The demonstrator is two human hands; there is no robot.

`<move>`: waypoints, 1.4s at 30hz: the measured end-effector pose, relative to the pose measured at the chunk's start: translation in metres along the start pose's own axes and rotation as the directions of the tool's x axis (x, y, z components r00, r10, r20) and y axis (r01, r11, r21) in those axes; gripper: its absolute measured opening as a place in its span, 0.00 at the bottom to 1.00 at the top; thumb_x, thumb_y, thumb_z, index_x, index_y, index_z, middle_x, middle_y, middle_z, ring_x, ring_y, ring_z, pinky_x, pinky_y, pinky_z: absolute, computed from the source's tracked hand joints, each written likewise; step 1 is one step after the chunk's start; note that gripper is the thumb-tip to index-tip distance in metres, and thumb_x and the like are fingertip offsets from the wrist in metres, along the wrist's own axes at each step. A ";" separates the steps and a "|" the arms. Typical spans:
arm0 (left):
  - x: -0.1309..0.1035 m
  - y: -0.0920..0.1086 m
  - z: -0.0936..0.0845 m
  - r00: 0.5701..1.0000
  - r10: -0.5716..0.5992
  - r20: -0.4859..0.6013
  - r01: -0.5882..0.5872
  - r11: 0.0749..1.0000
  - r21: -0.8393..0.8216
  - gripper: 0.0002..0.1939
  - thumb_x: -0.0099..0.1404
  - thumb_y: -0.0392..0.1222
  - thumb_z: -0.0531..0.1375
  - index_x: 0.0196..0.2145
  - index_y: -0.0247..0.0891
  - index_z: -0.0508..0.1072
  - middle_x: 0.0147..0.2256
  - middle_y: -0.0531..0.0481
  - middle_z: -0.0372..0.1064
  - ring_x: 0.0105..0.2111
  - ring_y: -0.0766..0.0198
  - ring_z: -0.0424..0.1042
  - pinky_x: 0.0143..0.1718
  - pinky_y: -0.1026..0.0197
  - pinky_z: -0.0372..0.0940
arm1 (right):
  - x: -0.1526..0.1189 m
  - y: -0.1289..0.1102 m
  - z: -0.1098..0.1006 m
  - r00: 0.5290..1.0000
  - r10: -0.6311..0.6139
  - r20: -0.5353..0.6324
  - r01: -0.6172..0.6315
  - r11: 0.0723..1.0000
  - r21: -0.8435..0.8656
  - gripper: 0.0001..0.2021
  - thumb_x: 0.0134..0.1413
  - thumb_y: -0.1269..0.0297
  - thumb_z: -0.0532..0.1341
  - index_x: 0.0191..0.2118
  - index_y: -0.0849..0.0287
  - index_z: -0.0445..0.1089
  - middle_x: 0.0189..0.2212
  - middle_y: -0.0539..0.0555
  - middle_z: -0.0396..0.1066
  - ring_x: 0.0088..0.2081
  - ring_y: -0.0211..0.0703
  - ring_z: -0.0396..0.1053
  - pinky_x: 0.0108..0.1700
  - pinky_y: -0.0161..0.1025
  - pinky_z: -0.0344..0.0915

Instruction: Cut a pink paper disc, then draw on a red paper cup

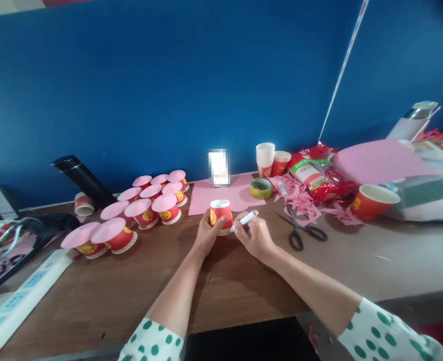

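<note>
My left hand (pixel 207 232) is wrapped round the side of a red paper cup (pixel 217 214) with a gold emblem. This cup appears upside down, its white end up and its patterned rim low. Between the fingers of my right hand (pixel 256 235) is a white marker pen (pixel 248 217), slanting up to the right. Its lower end is close to the cup's lower right side; whether it touches I cannot tell. Left of my hands stand several upturned red cups (pixel 124 239), each topped with a pink paper disc (pixel 108 230).
Black-handled scissors (pixel 296 239), a roll of tape (pixel 261 189), pink paper scraps (pixel 300 195) and a red paper cup (pixel 374 201) lie to the right. Pink paper sheets (pixel 202 198) and stacked cups (pixel 265 155) are at the back. A white power strip (pixel 26 301) lies at left.
</note>
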State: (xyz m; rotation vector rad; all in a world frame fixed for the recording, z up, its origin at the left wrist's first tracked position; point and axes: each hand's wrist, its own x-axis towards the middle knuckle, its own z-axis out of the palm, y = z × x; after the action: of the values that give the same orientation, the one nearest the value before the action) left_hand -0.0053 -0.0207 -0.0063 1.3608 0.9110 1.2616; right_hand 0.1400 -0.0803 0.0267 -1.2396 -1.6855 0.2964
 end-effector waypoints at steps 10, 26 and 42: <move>-0.001 0.000 0.000 1.000 0.000 0.015 0.000 1.000 -0.005 0.21 0.52 0.49 0.63 0.41 0.35 0.69 0.33 0.48 0.70 0.32 0.62 0.69 0.36 0.61 0.63 | 0.000 0.002 0.000 1.000 -0.001 -0.014 0.001 1.000 -0.019 0.09 0.55 0.65 0.52 0.27 0.60 0.64 0.19 0.49 0.65 0.18 0.34 0.60 0.25 0.31 0.58; -0.001 0.002 0.001 1.000 -0.029 -0.003 0.029 0.997 -0.074 0.20 0.50 0.50 0.63 0.38 0.35 0.69 0.30 0.50 0.69 0.29 0.64 0.68 0.34 0.62 0.62 | 0.000 0.002 -0.001 0.999 -0.019 0.029 0.019 1.000 -0.001 0.08 0.54 0.66 0.52 0.27 0.60 0.64 0.20 0.50 0.66 0.20 0.35 0.62 0.25 0.31 0.58; -0.001 0.000 0.000 1.000 -0.004 0.027 0.005 0.999 -0.038 0.17 0.54 0.49 0.60 0.38 0.35 0.69 0.30 0.50 0.68 0.29 0.65 0.67 0.33 0.63 0.61 | 0.000 0.004 -0.001 1.000 -0.015 -0.008 0.015 1.000 -0.014 0.07 0.54 0.66 0.52 0.27 0.59 0.63 0.20 0.49 0.65 0.20 0.35 0.61 0.25 0.31 0.57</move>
State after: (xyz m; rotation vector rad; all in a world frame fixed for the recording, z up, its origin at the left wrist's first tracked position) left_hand -0.0054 -0.0221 -0.0063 1.3423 0.8664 1.2486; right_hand 0.1426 -0.0791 0.0245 -1.2360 -1.6914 0.2704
